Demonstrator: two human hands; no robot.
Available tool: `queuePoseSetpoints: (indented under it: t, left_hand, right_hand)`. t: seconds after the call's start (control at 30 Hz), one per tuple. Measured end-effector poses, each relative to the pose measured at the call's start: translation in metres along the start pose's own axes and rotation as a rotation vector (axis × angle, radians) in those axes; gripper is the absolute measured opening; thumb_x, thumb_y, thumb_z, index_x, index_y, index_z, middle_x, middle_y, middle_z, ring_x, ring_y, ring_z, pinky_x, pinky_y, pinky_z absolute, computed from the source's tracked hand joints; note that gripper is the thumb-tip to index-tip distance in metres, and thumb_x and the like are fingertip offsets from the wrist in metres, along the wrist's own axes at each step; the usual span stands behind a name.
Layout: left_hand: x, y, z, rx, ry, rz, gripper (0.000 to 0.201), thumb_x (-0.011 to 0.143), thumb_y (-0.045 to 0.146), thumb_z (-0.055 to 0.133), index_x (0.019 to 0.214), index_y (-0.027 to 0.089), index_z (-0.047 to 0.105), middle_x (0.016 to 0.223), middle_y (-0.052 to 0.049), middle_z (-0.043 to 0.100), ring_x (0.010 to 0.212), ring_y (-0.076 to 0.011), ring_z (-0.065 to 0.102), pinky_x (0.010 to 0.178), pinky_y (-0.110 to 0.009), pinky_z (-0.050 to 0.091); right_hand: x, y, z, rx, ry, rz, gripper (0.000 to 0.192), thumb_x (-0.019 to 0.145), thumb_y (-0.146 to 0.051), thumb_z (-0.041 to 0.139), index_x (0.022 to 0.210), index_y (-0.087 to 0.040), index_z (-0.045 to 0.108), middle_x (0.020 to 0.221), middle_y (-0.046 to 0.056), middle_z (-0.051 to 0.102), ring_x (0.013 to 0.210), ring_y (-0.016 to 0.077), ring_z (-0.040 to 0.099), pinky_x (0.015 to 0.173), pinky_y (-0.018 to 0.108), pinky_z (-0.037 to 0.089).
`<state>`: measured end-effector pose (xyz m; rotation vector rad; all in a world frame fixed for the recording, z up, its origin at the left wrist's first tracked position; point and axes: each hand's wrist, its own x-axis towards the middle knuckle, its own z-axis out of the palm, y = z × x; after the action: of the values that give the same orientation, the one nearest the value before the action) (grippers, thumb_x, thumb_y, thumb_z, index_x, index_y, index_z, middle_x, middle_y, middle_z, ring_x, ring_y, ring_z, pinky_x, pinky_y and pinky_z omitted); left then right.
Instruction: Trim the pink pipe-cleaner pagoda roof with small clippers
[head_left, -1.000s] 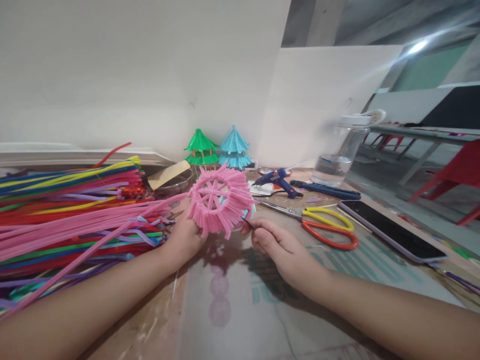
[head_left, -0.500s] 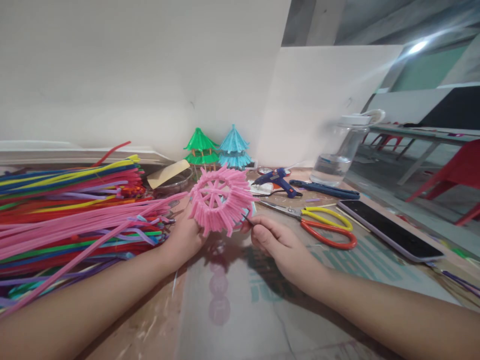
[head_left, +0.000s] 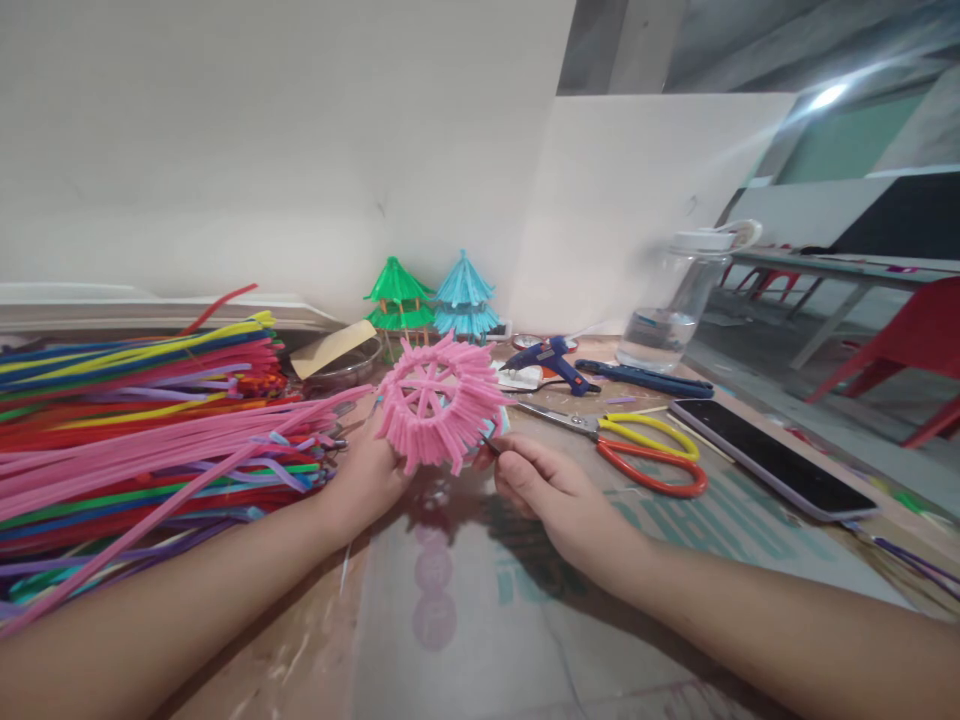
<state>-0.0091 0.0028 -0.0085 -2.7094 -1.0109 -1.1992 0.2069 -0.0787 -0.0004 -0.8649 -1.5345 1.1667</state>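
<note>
My left hand (head_left: 370,478) holds a pink pipe-cleaner ring (head_left: 420,440) from behind, so most of its fingers are hidden. Spokes cross the ring's open middle, and short fuzzy strips fan out around it. At the ring's lower right edge, my right hand (head_left: 544,490) is closed on a thin dark tool (head_left: 490,446), perhaps tweezers; its tip meets or nearly meets the strips. Behind the ring stand a green pipe-cleaner pavilion (head_left: 397,285) and a blue pipe-cleaner pavilion (head_left: 464,288), each with a two-tiered roof.
Bundled coloured pipe cleaners (head_left: 150,440) fill the left side. To the right lie scissors (head_left: 652,455), a blue glue gun (head_left: 551,360), dark-handled pliers (head_left: 645,378) and a phone (head_left: 772,455). A water bottle (head_left: 664,310) stands behind them. A wall (head_left: 262,150) rises at the back.
The whole view has shifted slightly. My right hand and the thin dark tool have moved a little left and down along the ring's edge. My left hand keeps its hold.
</note>
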Motion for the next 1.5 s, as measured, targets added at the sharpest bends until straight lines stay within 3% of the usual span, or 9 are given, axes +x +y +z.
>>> queuePoseSetpoints:
  t: [0.97,1.13,1.27,1.5]
  left_hand:
    - [0.0045,0.0085,0.0002,-0.019,0.003,0.004,0.030,0.086,0.018,0.049,0.110,0.017,0.067,0.130,-0.014,0.065,0.128,-0.0286,0.056,0.112,-0.048,0.047]
    - [0.0037,0.0078,0.0000,-0.022,0.000,0.001,0.031,0.086,0.019,0.048,0.112,0.016,0.066,0.131,-0.014,0.065,0.128,-0.0290,0.057,0.111,-0.049,0.047]
    - [0.0023,0.0060,-0.0001,-0.021,-0.006,0.010,0.031,0.087,0.021,0.048,0.112,0.017,0.067,0.131,-0.014,0.065,0.128,-0.0298,0.057,0.111,-0.049,0.047]
    - [0.0045,0.0096,0.0004,-0.041,0.006,0.028,0.034,0.089,0.019,0.050,0.119,0.017,0.065,0.138,-0.014,0.062,0.133,-0.0294,0.054,0.114,-0.049,0.045]
  right_hand:
    - [-0.0001,-0.0024,-0.0010,-0.012,0.017,0.004,0.045,0.090,-0.064,0.056,0.082,-0.019,0.057,0.063,-0.005,0.038,0.056,0.0117,0.032,0.053,0.027,0.027]
    - [0.0001,-0.0017,-0.0006,0.002,0.026,0.039,0.044,0.089,-0.063,0.058,0.086,-0.019,0.059,0.063,-0.006,0.036,0.055,0.0113,0.028,0.052,0.027,0.025]
    - [0.0005,-0.0010,0.0001,0.066,-0.004,0.056,0.050,0.085,-0.070,0.059,0.080,-0.021,0.052,0.064,-0.005,0.035,0.055,0.0113,0.028,0.051,0.027,0.023]
    - [-0.0001,-0.0024,-0.0008,0.040,0.008,0.017,0.050,0.086,-0.070,0.058,0.078,-0.021,0.052,0.064,-0.005,0.036,0.056,0.0114,0.030,0.052,0.027,0.025]
